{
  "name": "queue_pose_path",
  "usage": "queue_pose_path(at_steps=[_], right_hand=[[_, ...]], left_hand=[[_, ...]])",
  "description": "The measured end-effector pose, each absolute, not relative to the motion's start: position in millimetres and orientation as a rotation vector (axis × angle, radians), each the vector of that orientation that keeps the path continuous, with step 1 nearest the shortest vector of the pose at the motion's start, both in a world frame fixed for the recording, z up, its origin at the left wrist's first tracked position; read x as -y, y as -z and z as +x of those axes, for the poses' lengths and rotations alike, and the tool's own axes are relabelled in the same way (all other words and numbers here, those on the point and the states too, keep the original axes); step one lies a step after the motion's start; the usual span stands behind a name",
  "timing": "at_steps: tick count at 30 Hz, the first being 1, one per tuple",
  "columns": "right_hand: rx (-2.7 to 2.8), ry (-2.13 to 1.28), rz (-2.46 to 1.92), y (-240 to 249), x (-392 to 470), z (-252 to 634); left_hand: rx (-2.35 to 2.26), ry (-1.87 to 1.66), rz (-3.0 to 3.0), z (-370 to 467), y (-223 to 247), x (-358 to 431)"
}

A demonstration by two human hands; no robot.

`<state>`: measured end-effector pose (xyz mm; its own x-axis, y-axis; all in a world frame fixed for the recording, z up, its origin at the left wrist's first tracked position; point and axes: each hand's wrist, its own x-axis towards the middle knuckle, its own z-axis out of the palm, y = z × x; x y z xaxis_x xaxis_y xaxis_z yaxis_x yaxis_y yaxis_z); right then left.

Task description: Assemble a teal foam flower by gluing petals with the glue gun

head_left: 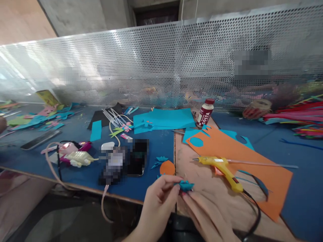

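Note:
A small folded blue paper flower [186,185] with pointed petals is held up over the table's front edge. My left hand [161,198] pinches its left side between thumb and forefinger. From below and to the right, my right hand [204,211] has its fingertips together at the lower edge of the flower; its thumb is mostly hidden. Just beyond my left hand lies an orange paper disc [167,167], and behind that another blue paper flower [160,161]. To the right a yellow hot glue gun [220,168] rests with a clear glue stick in its back.
Cut orange card [274,181] lies under the glue gun, its black cable trailing frontward. Phones [138,157], blue paper sheets [171,117] and a bottle [205,113] stand or lie around. Perforated metal panels [151,64] close off the back. Another person's hand [2,125] shows at far left.

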<state>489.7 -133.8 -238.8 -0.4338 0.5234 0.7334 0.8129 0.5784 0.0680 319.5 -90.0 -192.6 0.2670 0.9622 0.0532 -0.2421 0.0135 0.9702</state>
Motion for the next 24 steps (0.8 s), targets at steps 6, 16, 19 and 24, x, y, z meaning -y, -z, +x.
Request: queue_pose_path(at_steps=[6, 16, 19, 24], right_hand=[[2.233, 0.509, -1.056, 238.8, 131.6, 503.2], [2.251, 0.596, -0.851, 220.1, 122.3, 512.1], [2.239, 0.605, -0.862, 223.5, 122.9, 511.9], [2.180, 0.587, -1.020, 241.5, 123.7, 509.6]], left_hand=[[-0.829, -1.044, 1.154, 314.1, 191.5, 81.7], [-0.796, -0.997, 1.091, 317.1, 189.5, 79.7], [-0.782, -1.011, 1.068, 319.6, 190.0, 80.6], [-0.812, -1.052, 1.104, 323.0, 193.4, 83.0]])
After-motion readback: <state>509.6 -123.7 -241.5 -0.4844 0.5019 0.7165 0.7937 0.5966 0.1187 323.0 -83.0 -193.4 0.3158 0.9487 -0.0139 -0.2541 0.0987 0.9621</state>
